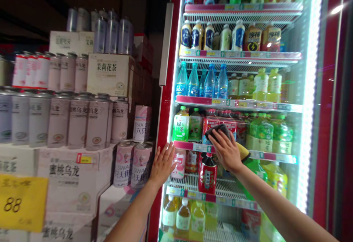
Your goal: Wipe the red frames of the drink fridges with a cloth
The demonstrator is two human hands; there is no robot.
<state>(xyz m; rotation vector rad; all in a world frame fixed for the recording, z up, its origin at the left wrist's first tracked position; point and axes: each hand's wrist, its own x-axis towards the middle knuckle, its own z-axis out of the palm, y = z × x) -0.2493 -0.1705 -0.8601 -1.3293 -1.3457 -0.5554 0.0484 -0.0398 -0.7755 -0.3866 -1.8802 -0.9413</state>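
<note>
A grey cloth with a yellow side [243, 151] lies under my right hand [226, 150], its dark part bunched at the fingertips. That hand presses the cloth against the glass door of a lit drinks cooler [165, 121], in front of a red pack on the fourth shelf. My left hand [163, 163] rests with fingers spread on the door's red frame and left glass edge, holding nothing. Behind the glass near it stand a green tea bottle [181, 125] and a pink-labelled bottle [179, 164]. A dark red pack [207, 174] is below my right hand.
Left of the cooler, tall cans [97, 122] and white cartons [66, 183] are stacked close by, with pink cans [123, 165] beside my left forearm. A yellow price sign [23, 202] hangs at lower left. The door handle [166, 43] runs vertically above my left hand.
</note>
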